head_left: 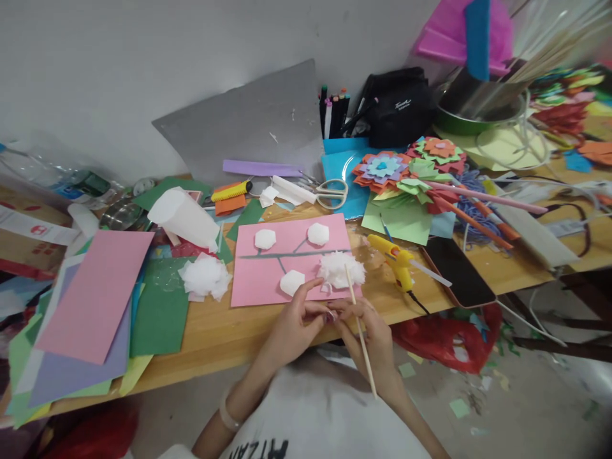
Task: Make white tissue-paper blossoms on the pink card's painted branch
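Observation:
My left hand point(295, 326) is at the near edge of a pink card point(248, 284), its fingertips pinched together against those of the other hand. What they pinch is too small to name. My right hand point(371, 331) holds a thin wooden stick point(364, 356) that slants up over the card's corner. A grey branch point(272, 256) runs across the card. White paper pieces point(265, 239) lie around it, and a fluffy white tissue tuft point(340, 270) covers the right side. A yellow glue gun point(396, 258) rests to the right.
A pile of white tissue pieces point(205, 278) and a paper roll point(184, 217) are on the left, beside stacked coloured paper point(98, 293). Scissors point(332, 193) lie behind the card. Paper flowers point(382, 167) and a phone point(459, 271) are on the right.

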Tool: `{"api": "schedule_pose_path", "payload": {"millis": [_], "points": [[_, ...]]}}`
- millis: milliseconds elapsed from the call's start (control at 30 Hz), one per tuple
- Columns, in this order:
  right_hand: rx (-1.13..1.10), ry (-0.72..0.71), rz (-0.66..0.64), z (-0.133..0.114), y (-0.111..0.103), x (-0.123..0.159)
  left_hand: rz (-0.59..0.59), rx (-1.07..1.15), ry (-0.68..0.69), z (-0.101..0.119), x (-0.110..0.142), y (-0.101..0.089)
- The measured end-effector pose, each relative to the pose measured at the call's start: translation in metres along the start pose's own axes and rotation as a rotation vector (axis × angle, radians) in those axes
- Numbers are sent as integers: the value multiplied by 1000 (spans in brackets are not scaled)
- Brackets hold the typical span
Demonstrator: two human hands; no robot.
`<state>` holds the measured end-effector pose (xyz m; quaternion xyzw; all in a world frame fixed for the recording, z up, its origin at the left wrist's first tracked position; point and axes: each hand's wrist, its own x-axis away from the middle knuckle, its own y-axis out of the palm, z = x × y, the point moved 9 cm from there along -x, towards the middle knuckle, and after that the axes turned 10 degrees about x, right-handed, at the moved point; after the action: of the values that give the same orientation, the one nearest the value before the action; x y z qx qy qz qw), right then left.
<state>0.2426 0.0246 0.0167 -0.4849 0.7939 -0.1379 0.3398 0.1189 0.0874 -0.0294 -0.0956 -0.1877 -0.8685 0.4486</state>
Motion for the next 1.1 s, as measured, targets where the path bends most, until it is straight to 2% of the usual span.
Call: {"api": "schedule_pose_path", "payload": {"millis": [200, 333, 500, 667, 767, 900, 1000, 1100], "points": [[-53, 127, 111, 17, -8, 6, 117, 0, 16, 7, -6, 0], [-114, 146, 176, 19, -9, 5, 187, 49, 60, 15, -9, -2], [-201, 204, 240, 25, -7, 5, 171, 222, 23, 8, -14, 4], [-245, 146, 256, 24, -11, 0, 205, 257, 2, 3, -17, 5], [-248, 110, 226, 27, -17, 0, 209, 153, 26, 14, -22, -2], [-206, 147, 200, 42, -28, 5, 188, -101, 87, 46, -38, -13], [-198, 183, 281, 50, -41, 7, 87, -364, 106, 66, -55, -5], [-168, 195, 314, 50, -48, 6, -1, -614, 98, 75, -73, 7]]}}
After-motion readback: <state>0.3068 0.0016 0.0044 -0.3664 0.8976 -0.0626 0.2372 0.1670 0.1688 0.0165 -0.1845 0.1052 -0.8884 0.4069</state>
